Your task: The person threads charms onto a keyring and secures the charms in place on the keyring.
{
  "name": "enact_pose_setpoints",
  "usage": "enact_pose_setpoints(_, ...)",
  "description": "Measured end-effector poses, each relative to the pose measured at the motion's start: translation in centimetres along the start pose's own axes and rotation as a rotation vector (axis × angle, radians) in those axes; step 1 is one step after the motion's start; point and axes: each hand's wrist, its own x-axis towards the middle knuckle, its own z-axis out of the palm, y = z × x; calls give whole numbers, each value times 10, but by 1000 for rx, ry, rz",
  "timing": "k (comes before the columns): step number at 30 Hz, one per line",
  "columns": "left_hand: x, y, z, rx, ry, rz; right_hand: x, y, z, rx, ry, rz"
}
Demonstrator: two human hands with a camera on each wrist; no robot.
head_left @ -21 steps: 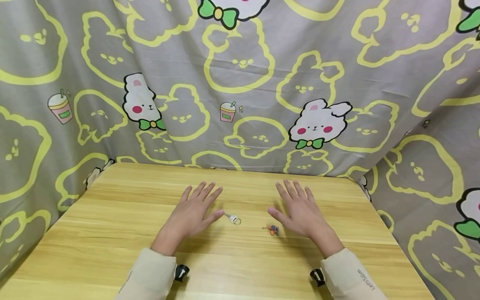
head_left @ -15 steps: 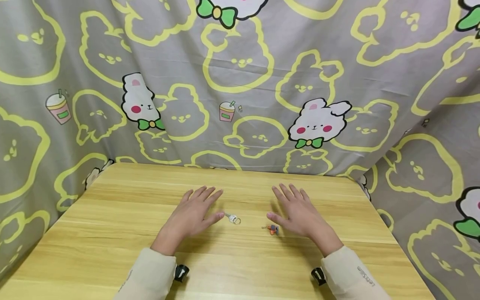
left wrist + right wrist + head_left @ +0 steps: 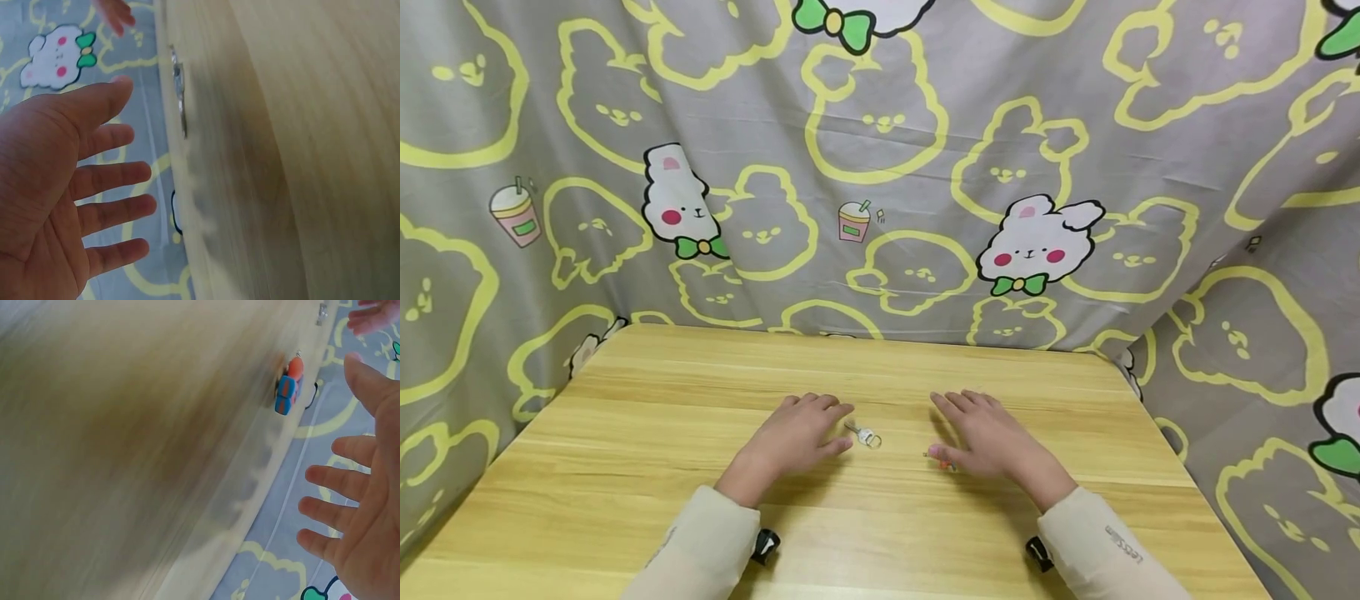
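Palm down over the wooden table [image 3: 625, 467], my left hand [image 3: 805, 429] has its fingers relaxed and its thumb just left of a small metal key ring [image 3: 867, 435]. My right hand [image 3: 979, 429] also hovers palm down; its thumb tip is at a small orange and blue charm [image 3: 945, 461] and partly hides it. In the left wrist view the left hand [image 3: 69, 187] shows spread fingers and an empty palm, near the key ring [image 3: 179, 94]. The right wrist view shows the right hand [image 3: 359, 506] open beside the charm [image 3: 287, 387].
A grey curtain [image 3: 880, 167] printed with yellow rabbit outlines hangs behind the table and wraps both sides. The table's far edge runs just beyond the hands. Both forearms wear cream sleeves [image 3: 700, 550].
Both hands have dropped lower toward the table and drawn inward. The left thumb is closer to the key ring, and the right thumb now covers part of the charm.
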Motion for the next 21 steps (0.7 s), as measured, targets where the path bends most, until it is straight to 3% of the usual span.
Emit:
enact_pose_setpoints(7,6,3,6,50,-18,46,2,-6,6,-43,-53,-33)
enact_pose_setpoints(17,17,2,14,41,-47,132,2,-9,18,-160,65,-231)
enact_pose_setpoints(21,22,3,15,52,-56,167,1,-9,21,-166,69,-253)
